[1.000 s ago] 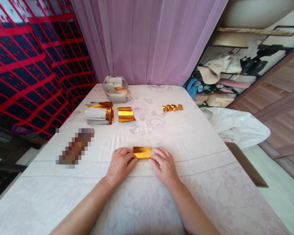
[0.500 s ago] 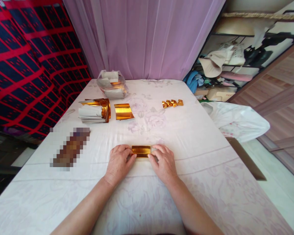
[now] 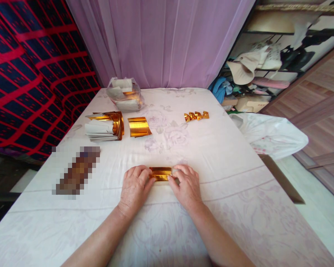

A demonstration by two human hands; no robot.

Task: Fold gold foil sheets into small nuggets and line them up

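Observation:
A sheet of gold foil paper (image 3: 160,173), partly folded into a narrow strip, lies on the table in front of me. My left hand (image 3: 135,187) is closed on its left end, thumb along the near edge and fingers beyond. At the right end my right hand (image 3: 187,185) grips it the same way. A crease runs lengthwise through the gold surface between the hands. Farther off lie a flat gold sheet (image 3: 139,127) and, left of it, a thick stack of gold and white paper (image 3: 105,127). Several folded gold pieces (image 3: 196,116) sit in a row at the far right.
A clear plastic bag (image 3: 125,94) of papers stands at the table's back left. A blurred-out dark object (image 3: 78,170) lies at left on the flowered tablecloth (image 3: 225,155). Right of the table are a white plastic bag (image 3: 272,135) and shelves with a cap (image 3: 242,68).
The near edge of the gold paper has been turned over a little more, and its crease shows brighter. Both hands keep their hold. The view has shifted slightly.

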